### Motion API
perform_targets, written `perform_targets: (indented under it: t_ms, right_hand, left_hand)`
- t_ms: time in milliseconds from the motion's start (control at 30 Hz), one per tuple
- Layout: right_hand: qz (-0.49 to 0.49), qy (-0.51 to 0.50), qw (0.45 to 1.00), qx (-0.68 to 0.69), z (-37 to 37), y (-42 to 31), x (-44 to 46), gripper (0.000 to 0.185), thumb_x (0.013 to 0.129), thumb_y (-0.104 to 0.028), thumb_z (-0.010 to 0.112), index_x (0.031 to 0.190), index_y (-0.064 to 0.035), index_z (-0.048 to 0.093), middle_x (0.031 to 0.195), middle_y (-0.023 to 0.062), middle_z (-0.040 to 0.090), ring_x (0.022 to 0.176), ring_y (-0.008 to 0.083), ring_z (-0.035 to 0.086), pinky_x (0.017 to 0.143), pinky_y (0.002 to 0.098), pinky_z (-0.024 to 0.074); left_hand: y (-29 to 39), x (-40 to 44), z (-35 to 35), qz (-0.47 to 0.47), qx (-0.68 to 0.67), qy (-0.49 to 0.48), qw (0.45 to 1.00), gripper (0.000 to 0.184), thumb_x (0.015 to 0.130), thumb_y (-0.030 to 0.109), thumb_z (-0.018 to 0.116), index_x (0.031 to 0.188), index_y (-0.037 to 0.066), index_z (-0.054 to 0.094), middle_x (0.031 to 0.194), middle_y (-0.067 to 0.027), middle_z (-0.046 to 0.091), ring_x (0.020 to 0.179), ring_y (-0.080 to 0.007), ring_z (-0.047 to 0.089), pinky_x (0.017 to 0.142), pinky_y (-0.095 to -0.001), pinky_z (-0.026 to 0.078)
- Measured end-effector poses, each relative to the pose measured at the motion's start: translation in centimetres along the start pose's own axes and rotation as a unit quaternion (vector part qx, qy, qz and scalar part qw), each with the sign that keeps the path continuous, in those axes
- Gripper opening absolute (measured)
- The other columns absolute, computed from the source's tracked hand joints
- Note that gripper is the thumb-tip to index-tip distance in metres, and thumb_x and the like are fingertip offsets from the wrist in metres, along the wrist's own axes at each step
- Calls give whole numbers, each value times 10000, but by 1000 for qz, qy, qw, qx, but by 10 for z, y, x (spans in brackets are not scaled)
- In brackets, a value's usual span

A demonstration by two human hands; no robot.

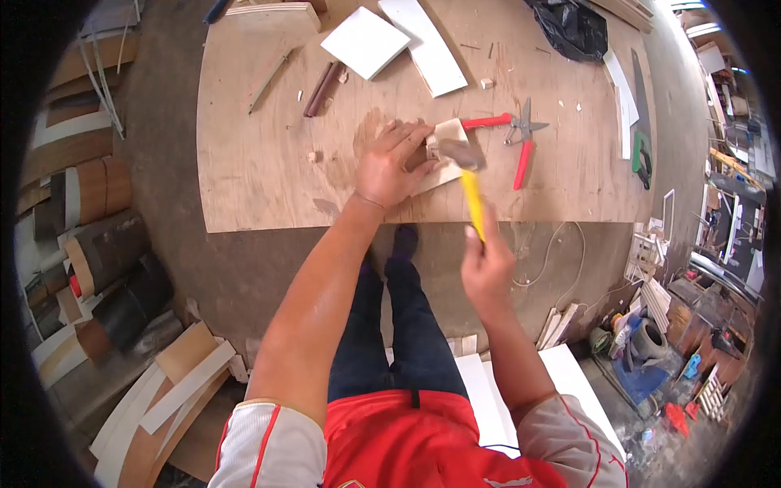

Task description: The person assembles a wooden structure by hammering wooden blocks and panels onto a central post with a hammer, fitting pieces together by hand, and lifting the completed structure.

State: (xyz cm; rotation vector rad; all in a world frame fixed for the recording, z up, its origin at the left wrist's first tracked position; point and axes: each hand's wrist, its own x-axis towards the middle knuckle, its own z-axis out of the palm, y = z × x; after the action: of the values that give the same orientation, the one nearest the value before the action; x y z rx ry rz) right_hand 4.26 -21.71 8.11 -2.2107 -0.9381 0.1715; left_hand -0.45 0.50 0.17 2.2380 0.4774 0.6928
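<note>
My right hand [488,267] is closed around the yellow handle of a hammer [472,195]. The hammer's head, blurred by motion, is above a pale wooden piece [439,175] near the table's front edge. My left hand [390,167] rests on the table, its thumb and fingers closed about the near side of this piece. Whether a nail or small block is between the fingertips is hidden. Just right of the piece lie red-handled pruning shears [522,134], their blades apart.
On the plywood table [260,187] are a white square panel [364,42], a white strip [423,49], dark red sticks [323,89], a green-handled saw [642,122] and a black plastic bag [573,28]. Boards [175,390] are stacked at left. A cable [561,244] lies on the floor.
</note>
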Motion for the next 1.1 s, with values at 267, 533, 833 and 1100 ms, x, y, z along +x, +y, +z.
perform_targets:
  t_ms: [267,533,833,1100]
  right_hand:
    - [19,-34,999,-10,-2,0,0,504,1007,-125,610,1496,-62,505,1213,250,689,980,405,718,784,461,567]
    - [137,16,986,-90,-48,50,42,449,1017,-197,603,1448,-78,559,1238,257,673,1040,441,682,861,500,540]
    - [281,-1,910,-305,-87,145,133,390,1001,-212,606,1370,-98,547,1141,205,668,1031,424,656,827,550,521]
    - [31,98,943,-316,-71,144,132,524,917,-290,729,1379,-86,588,1092,145,679,1016,298,657,860,447,534]
  left_hand:
    - [1,4,0,-3,-19,-2,1000,563,769,229,863,1282,108,666,1241,-133,703,1197,-317,654,1119,-473,460]
    - [17,7,1,-27,-8,6,1000,578,750,255,883,1271,106,680,1270,-128,672,1229,-345,607,1094,-499,458]
    - [36,5,8,-101,202,-5,974,617,765,435,854,1236,79,673,1258,-98,658,1317,-323,500,1143,-513,333]
    - [80,17,0,-243,31,17,969,547,820,284,859,1208,-9,608,1048,-186,692,1095,-335,636,975,-442,487]
